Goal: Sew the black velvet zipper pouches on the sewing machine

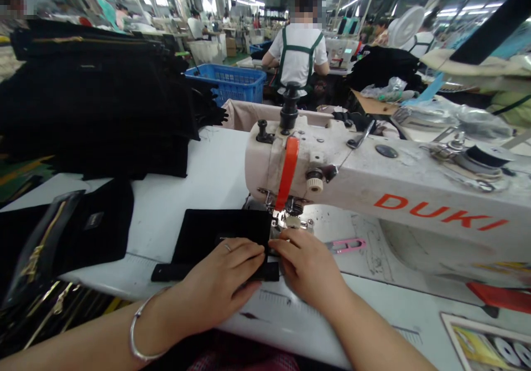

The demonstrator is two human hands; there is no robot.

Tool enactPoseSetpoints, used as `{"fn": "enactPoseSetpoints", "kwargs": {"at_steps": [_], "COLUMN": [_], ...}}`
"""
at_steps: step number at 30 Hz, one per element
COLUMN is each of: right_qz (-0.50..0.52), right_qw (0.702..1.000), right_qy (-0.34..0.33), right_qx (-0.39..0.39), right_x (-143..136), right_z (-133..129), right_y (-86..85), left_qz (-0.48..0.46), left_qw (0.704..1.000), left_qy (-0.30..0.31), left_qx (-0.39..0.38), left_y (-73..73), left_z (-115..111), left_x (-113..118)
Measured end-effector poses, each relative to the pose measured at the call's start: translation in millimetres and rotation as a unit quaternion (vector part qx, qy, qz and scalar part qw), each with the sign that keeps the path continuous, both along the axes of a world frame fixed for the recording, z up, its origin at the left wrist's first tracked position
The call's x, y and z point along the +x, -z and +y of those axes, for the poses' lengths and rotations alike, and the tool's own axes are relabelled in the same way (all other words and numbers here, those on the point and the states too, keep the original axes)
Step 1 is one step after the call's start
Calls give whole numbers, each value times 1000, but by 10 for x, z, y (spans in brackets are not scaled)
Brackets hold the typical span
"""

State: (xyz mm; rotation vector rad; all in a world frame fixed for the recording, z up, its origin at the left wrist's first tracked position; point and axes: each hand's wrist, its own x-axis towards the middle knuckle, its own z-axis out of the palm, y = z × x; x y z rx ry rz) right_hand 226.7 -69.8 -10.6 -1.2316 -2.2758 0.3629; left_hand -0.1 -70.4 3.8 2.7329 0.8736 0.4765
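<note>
A flat black fabric piece [219,227] lies on the white table left of the sewing machine's needle area, its right edge beside the presser foot [279,226]. Along its near side runs a narrow folded black strip [170,272]. My left hand [226,274] grips the fabric near its right edge, fingers together on top and thumb toward me. My right hand [309,266] is closed, its fingertips pinching at the same edge just in front of the presser foot; the exact hold is partly hidden. Pink thread snips [348,245] lie right of my right hand.
The white sewing machine [357,177] spans the right side. Tall stacks of black fabric pieces [95,105] stand at left, with zippered black pieces [45,238] nearer me. Behind are a blue basket [232,83] and a seated person [301,56]. A tray [460,327] sits at lower right.
</note>
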Motion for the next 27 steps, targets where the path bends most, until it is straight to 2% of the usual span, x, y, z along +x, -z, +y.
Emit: {"fn": "enactPoseSetpoints", "kwargs": {"at_steps": [7,16,22,27], "right_qz": [-20,-74,-127,-53], "right_qw": [1000,995,987,995], "right_qy": [17,66,94,85], "right_qx": [-11,-16,-30,-11], "right_x": [-24,-55,-91,-46], "right_z": [16,69,102,96], "right_y": [-8,2,3,0], "left_qz": [-18,-58,-48,-53], "left_qw": [997,991,989,990], "left_qy": [63,102,117,114], "left_qx": [30,65,79,64], "left_y": [17,101,94,70], "left_z": [287,739,934,1018], "left_x": [-25,6,56,50]}}
